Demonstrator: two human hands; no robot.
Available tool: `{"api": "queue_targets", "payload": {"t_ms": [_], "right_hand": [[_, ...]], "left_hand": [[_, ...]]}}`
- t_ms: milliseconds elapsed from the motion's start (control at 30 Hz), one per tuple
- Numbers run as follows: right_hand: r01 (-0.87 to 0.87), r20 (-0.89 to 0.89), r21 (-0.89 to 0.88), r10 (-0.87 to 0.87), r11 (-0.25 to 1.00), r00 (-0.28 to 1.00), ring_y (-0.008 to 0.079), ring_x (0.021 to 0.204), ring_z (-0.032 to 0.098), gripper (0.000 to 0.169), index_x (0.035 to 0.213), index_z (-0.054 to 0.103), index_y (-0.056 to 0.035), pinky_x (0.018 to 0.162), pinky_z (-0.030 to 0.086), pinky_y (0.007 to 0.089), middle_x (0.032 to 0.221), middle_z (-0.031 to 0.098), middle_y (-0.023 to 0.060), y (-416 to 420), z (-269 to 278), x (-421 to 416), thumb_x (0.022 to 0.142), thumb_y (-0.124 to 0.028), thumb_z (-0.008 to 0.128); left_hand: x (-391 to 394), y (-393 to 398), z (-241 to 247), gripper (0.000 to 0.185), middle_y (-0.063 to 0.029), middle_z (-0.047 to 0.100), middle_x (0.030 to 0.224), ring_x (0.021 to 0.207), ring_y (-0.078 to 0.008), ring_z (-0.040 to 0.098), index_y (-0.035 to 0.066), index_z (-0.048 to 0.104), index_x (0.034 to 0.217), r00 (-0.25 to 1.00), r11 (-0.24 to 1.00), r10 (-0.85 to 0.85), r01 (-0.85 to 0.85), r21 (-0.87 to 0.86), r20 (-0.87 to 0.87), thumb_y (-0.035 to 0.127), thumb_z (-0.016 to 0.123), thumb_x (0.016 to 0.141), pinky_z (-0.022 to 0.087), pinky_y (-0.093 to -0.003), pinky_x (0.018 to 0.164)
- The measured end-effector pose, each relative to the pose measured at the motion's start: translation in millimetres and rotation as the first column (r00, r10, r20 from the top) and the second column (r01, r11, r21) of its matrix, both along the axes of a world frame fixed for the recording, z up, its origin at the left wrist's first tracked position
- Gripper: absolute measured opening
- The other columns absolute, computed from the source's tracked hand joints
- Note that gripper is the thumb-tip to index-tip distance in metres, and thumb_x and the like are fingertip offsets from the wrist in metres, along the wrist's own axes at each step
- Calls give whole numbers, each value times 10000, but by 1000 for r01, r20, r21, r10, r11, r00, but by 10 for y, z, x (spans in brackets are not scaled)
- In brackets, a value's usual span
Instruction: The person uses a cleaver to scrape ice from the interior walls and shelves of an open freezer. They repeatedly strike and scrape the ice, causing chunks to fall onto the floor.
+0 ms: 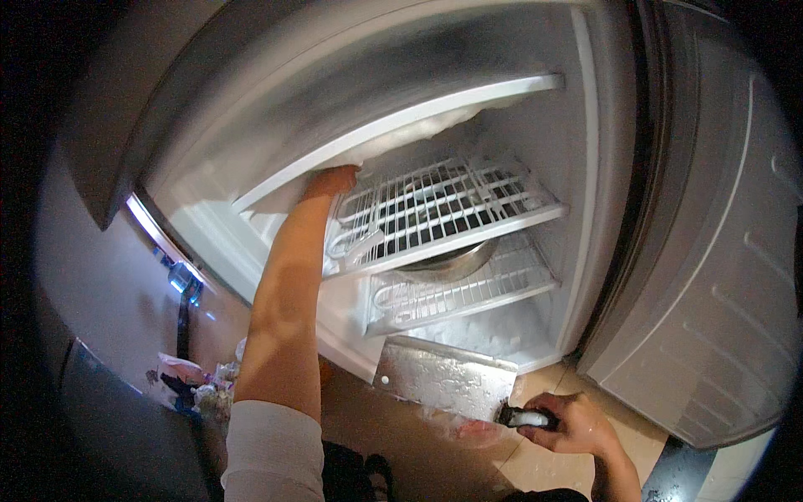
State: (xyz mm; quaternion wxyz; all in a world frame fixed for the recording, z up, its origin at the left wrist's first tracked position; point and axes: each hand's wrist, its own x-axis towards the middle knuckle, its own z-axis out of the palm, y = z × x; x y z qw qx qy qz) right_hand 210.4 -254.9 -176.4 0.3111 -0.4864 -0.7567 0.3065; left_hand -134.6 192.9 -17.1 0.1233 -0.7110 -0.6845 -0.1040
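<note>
My right hand (568, 421) grips the dark handle of a broad metal cleaver (446, 378), whose wet blade lies in front of the freezer's lower edge. My left hand (332, 181) reaches into the open freezer compartment, beneath the frosted top shelf (401, 128); its fingers are partly hidden, so what it touches cannot be told. Below and beside it are a frosted white wire shelf (452, 210) and a lower wire shelf (464, 295). Between these two sits a round metal pan or bowl (452, 263), partly hidden.
The freezer door (696, 251) stands open at the right. Frost or ice (495, 329) covers the compartment's bottom. Plastic bags and other loose items (216, 392) lie at the lower left. On the tiled floor (552, 470) are ice pieces and something reddish (478, 429) near the cleaver.
</note>
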Motion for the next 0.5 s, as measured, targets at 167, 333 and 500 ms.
{"api": "queue_targets", "payload": {"t_ms": [167,333,500], "right_hand": [[21,26,-70,-20,997,999,265,590,609,328,881,615,-53,545,475,314,705,627,114,20,-57,71,667,-287,698],[-12,42,-78,15,997,999,258,579,606,316,898,616,-67,542,471,314,697,628,95,83,-75,94,674,-279,686],[-56,42,-80,60,995,997,257,568,603,312,910,611,-80,530,467,317,663,620,97,196,-118,77,688,-292,669]], "left_hand": [[29,383,-39,284,-197,571,946,838,-272,576,73,550,1013,999,997,15,-12,78,-48,233,457,797,478,-397,683],[38,647,-60,304,-196,554,981,875,-276,555,72,538,1036,995,995,14,-4,102,-101,245,447,802,456,-395,720],[-29,786,-147,325,-194,537,1017,913,-281,535,71,527,1059,991,994,0,15,104,-135,256,437,807,434,-393,757]]}}
